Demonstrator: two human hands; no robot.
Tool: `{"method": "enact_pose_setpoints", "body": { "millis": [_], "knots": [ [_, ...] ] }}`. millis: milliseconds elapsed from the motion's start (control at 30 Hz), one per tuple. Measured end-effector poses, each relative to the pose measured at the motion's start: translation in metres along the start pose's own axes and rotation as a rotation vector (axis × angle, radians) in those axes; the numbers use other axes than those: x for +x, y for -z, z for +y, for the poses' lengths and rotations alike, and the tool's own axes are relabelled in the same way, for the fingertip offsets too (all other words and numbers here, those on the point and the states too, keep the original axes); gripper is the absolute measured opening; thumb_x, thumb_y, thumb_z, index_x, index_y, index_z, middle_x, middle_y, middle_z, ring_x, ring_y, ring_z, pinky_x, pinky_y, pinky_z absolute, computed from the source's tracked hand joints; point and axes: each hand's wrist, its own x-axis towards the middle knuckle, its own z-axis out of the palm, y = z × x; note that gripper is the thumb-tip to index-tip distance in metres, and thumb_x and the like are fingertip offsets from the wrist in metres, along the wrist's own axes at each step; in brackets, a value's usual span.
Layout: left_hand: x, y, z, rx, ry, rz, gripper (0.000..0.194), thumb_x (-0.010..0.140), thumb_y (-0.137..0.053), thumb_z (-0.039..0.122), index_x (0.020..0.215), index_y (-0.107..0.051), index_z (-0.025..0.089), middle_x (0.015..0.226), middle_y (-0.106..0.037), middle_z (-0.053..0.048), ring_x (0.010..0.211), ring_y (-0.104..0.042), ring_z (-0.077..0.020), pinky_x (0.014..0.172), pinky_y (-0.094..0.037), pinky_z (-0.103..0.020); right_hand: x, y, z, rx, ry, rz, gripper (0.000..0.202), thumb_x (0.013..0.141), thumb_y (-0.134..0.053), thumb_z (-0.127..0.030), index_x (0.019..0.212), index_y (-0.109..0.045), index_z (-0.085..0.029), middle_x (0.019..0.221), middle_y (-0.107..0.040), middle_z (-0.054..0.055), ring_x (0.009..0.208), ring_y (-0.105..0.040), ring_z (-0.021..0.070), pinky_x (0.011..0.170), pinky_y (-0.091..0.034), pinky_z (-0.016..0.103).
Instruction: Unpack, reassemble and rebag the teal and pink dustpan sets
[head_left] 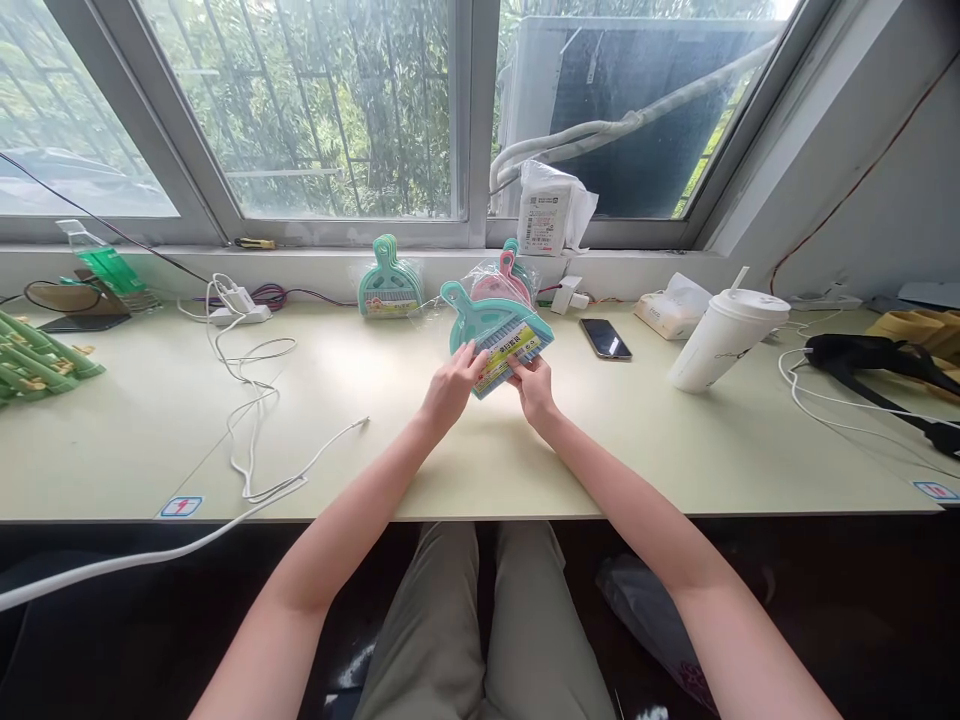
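Holding turq. dustpan (489,320) tilted over mid counter (487,470), w/ fingers of L hand (451,386) & R hand (535,388) clamped on near end; also showing pink dustpan (510,288) on far side, phone (606,339) to right.

I have two hands, my left hand (452,385) and my right hand (534,388), on one mint dustpan (480,318); I count two stacks beyond it, one mint stack (388,282) and one pink-fronted stack (495,287) — how many pieces each has, I cannot tell; around them I see one phone (606,339), one white cup (720,345) with one straw (739,278), one tissue pack (667,312), one bottle (112,265), one printed box (541,220) and one yellow-handled tool (256,243); two arrow stickers (181,506) mark the one table (600,440); three window panes (337,110) face me — and the white cables (255,490) tangle too much for me to count.
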Motion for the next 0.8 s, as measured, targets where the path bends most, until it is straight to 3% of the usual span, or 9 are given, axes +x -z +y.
{"method": "enact_pose_setpoints", "body": {
  "millis": [100, 233, 467, 633, 800],
  "knots": [
    [-0.0016, 0.0003, 0.0003, -0.094, 0.024, -0.07, 0.053, 0.091, -0.033, 0.007, 0.137, -0.05, 0.025, 0.145, -0.049, -0.012, 0.139, -0.041, -0.0263, 0.104, -0.048, -0.043, 0.0011, 0.001, 0.002, 0.007, -0.019, 0.0, 0.033, 0.067, -0.08, -0.027, 0.093, -0.062, -0.019, 0.098, -0.07, 0.004, 0.095, -0.067, 0.0201, 0.085, -0.059, 0.038],
    [-0.0017, 0.0011, 0.0038, -0.231, 0.006, -0.082, 0.043, 0.092, -0.033, 0.012, 0.124, -0.061, 0.019, 0.148, -0.046, -0.015, 0.14, -0.039, -0.0293, 0.109, -0.042, -0.047, 0.0027, 0.0032, 0.003, 0.047, -0.033, 0.004, 0.035, 0.065, -0.082, -0.027, 0.092, -0.062, -0.018, 0.099, -0.071, 0.004, 0.094, -0.068, 0.0202, 0.085, -0.06, 0.037],
    [-0.001, 0.0026, 0.0084, -0.468, -0.032, -0.081, 0.036, 0.092, -0.039, 0.023, 0.114, -0.066, 0.017, 0.14, -0.053, -0.017, 0.138, -0.041, -0.0297, 0.113, -0.038, -0.047, 0.0064, 0.0064, 0.0083, 0.089, -0.071, 0.052, 0.036, 0.063, -0.082, -0.026, 0.091, -0.062, -0.018, 0.099, -0.071, 0.006, 0.097, -0.069, 0.0231, 0.087, -0.06, 0.039],
    [-0.0003, 0.0028, 0.0053, -0.402, -0.051, -0.061, 0.033, 0.093, -0.037, 0.022, 0.108, -0.067, 0.018, 0.143, -0.051, -0.016, 0.138, -0.042, -0.0295, 0.108, -0.043, -0.047, 0.0059, 0.0048, 0.0084, 0.084, -0.044, 0.041, 0.036, 0.065, -0.081, -0.029, 0.093, -0.061, -0.019, 0.102, -0.07, 0.006, 0.098, -0.069, 0.0228, 0.09, -0.059, 0.04],
    [0.0007, 0.0006, 0.0028, -0.191, -0.054, -0.032, 0.034, 0.093, -0.033, 0.015, 0.101, -0.066, 0.017, 0.142, -0.051, -0.016, 0.137, -0.043, -0.0305, 0.103, -0.048, -0.05, 0.0046, 0.004, 0.0074, 0.119, -0.03, 0.068, 0.041, 0.063, -0.082, -0.03, 0.096, -0.06, -0.019, 0.104, -0.07, 0.007, 0.1, -0.068, 0.0233, 0.089, -0.059, 0.041]
  ]
}}
